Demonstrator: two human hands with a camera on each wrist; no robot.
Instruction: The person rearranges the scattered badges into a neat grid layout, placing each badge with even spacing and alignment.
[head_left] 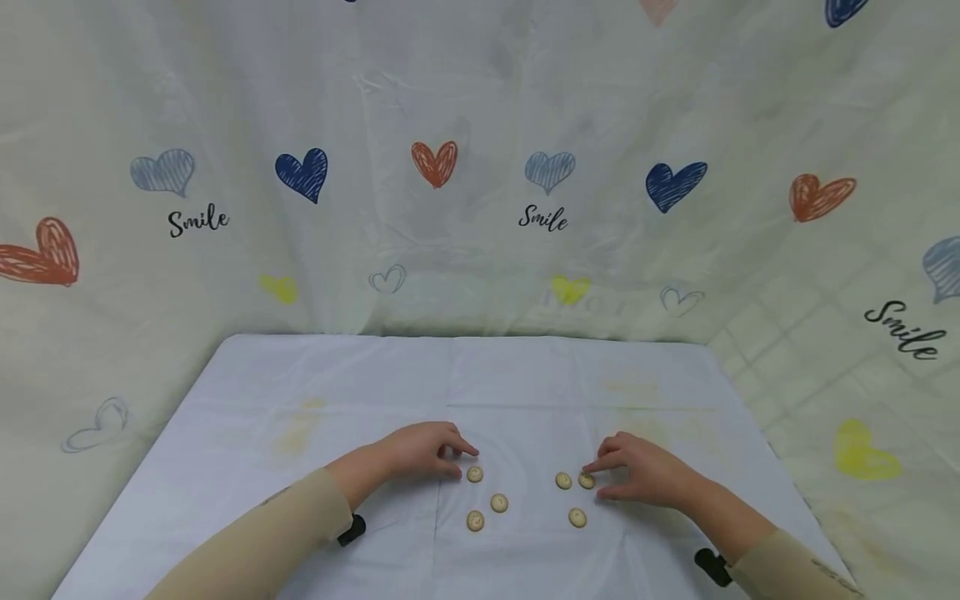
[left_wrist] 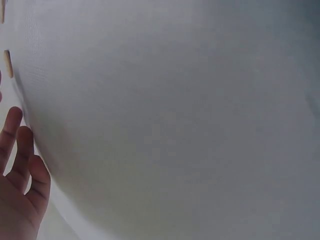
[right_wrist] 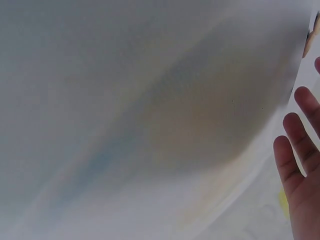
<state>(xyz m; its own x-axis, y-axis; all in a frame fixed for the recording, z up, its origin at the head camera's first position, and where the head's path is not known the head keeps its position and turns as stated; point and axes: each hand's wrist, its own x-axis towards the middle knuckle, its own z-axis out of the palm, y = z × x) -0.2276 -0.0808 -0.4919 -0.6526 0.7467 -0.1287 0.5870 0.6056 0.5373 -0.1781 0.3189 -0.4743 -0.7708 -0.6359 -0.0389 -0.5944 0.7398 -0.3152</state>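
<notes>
Small round tan buttons lie on the white tablecloth in two groups of three. My left hand (head_left: 420, 450) is beside the left group, thumb and index finger apart near the upper button (head_left: 475, 474); two others (head_left: 498, 502) sit just below. In the left wrist view its fingers (left_wrist: 24, 150) look loosely extended, with a button (left_wrist: 8, 64) beyond them. Over at the right group, the index fingertip of my right hand (head_left: 648, 473) meets or hovers at a button (head_left: 587, 480), with the thumb apart. Another button (head_left: 563, 481) is beside it, and a third (head_left: 577, 517) below.
The white tablecloth (head_left: 360, 375) covers the table, with light creases. Behind it hangs a pale curtain (head_left: 487, 100) printed with coloured hearts and "Smile". Both forearms wear beige sleeves (head_left: 262, 533), with a black wrist device (head_left: 351, 530) under the left one.
</notes>
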